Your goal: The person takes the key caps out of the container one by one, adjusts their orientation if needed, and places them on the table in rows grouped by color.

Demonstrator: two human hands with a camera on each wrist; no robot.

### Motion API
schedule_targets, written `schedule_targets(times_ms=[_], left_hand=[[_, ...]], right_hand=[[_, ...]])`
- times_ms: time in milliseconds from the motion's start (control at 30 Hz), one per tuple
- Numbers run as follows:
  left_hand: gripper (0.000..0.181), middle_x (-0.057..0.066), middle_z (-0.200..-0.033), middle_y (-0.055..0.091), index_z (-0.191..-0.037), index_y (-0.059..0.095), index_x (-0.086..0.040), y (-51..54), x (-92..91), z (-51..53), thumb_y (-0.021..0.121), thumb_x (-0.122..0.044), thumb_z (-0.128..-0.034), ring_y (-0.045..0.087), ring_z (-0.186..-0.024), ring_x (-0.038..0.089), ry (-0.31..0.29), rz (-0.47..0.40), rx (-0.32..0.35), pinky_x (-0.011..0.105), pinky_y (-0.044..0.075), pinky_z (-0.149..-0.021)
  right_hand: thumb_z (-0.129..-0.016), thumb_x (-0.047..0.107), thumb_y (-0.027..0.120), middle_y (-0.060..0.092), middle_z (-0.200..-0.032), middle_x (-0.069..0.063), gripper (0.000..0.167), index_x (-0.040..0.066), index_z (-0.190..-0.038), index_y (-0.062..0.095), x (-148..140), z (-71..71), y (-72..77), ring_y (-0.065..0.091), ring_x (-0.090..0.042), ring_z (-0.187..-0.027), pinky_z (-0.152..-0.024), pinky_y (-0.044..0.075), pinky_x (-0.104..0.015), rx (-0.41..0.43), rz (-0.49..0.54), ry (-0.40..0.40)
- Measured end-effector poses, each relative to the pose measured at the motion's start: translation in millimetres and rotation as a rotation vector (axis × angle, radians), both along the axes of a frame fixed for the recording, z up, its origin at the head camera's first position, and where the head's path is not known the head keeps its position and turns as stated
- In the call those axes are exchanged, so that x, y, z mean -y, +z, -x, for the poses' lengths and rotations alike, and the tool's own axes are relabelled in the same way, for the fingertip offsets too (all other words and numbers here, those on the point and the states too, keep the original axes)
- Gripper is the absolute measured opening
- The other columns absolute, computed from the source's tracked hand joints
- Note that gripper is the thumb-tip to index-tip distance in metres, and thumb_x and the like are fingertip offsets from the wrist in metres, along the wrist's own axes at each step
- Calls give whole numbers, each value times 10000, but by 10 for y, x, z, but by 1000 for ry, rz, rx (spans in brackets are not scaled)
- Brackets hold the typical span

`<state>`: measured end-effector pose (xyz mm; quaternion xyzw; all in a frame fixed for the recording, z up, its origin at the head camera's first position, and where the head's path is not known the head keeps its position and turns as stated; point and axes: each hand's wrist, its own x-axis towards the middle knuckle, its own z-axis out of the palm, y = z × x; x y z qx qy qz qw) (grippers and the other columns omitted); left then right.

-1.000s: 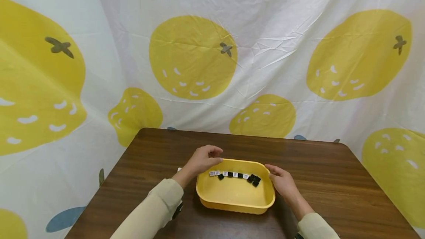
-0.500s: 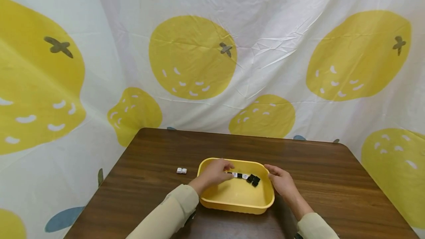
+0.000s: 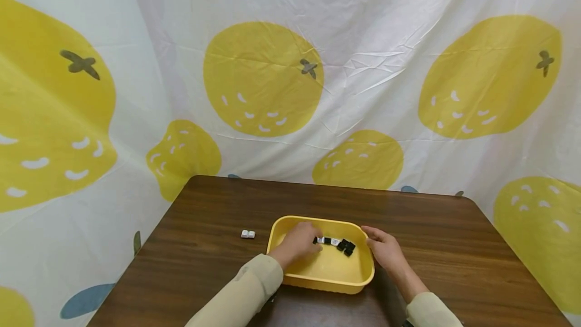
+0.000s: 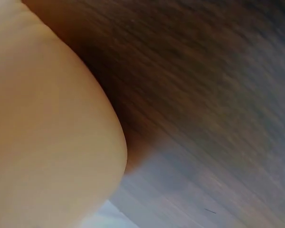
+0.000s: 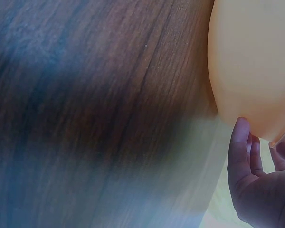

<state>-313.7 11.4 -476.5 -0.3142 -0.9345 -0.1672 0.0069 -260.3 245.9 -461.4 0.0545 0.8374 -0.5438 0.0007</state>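
Observation:
A yellow plastic tub [image 3: 324, 285] stands on the table, holding a row of small black and white pieces [image 3: 335, 241] that look like keycaps. My left hand [image 3: 297, 241] reaches into the tub's left half, over the row's left end. Its thumb and forefinger are apart beside the pieces; its other fingers and whatever lies under the palm are hidden. My right hand [image 3: 386, 251] holds the tub's right side. In the right wrist view, its fingers lie on the outer wall [image 5: 254, 57] and the thumb is at the rim. The left wrist view shows only the tub's wall [image 4: 52, 123] and wood.
Two white keycap-like pieces [image 3: 248, 234] sit side by side on the table, left of the tub. Brown wooden table [image 3: 454, 246] extends around the tub. Behind its far edge hangs a white curtain [image 3: 363, 90] with yellow lemons.
My left hand has moved from over the tub's left rim down inside it, covering the row's left end. Two white pieces on the table have come into sight. My right hand stays at the rim.

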Motion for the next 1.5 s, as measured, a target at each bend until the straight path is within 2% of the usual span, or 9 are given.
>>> schedule_targets(times_ms=[167,300,600,867,1000,1100,1200,1267,1500], left_hand=[[107,-33,-876,625,-971,767,-155,-16,11,5,741,-204,-879,524,-836,128,-11,41,-35,255,443,-758],[170,-37,-958,670,-1033,776,-149,-12,18,-2,746,-234,-889,571,-900,126,-1,18,-29,254,472,-810],[153,-83,-886,636,-1010,781,-201,-58,-4,4,733,-297,-900,537,-823,92,2,104,-35,247,455,-743],[149,-87,-872,630,-969,788,-198,-79,-23,14,726,-314,-898,544,-827,94,5,99,-47,250,456,-745],[124,-91,-830,584,-942,772,-211,-78,-31,17,744,-314,-880,527,-807,91,4,96,-49,247,446,-726],[129,-79,-791,559,-931,742,-178,-74,-37,28,760,-282,-857,523,-774,94,-5,44,-43,244,448,-710],[125,-72,-769,577,-922,713,-127,-67,-42,39,770,-201,-838,530,-734,82,-20,-66,-3,227,456,-694],[116,-71,-761,592,-913,696,-112,-57,-47,42,767,-143,-828,532,-711,66,-25,-140,43,213,457,-676],[132,-67,-745,623,-895,668,-119,27,-55,-11,768,-71,-823,546,-642,54,16,-327,212,216,464,-587]], right_hand=[[-986,1,456,525,-1331,-308,398,-64,-1372,530,8,4,13,593,-317,-1066,-817,535,-374,6,3,-4],[-985,5,456,527,-1328,-308,403,-59,-1377,527,9,-2,26,609,-304,-998,-738,540,-362,10,10,-5],[-984,11,452,544,-1302,-283,409,-46,-1381,528,-3,-8,15,605,-274,-910,-613,503,-314,32,24,-15],[-986,15,453,519,-1344,-307,407,-58,-1381,524,-5,4,1,579,-304,-1019,-710,501,-301,8,6,-3],[-982,13,455,531,-1323,-298,411,-51,-1382,527,-10,7,-13,587,-284,-938,-652,484,-277,14,9,-11],[-980,12,456,541,-1300,-290,412,-49,-1381,528,-10,4,-15,586,-272,-907,-630,481,-281,17,14,-13],[-981,13,463,543,-1301,-293,407,-50,-1377,533,-8,0,-12,590,-295,-963,-685,499,-285,13,7,-11],[-982,15,466,539,-1309,-299,404,-56,-1374,533,-3,-7,-3,581,-304,-1020,-713,498,-284,7,-1,-10],[-981,16,471,550,-1286,-301,404,-67,-1373,527,9,-17,15,583,-289,-926,-585,457,-279,-8,14,-14]])
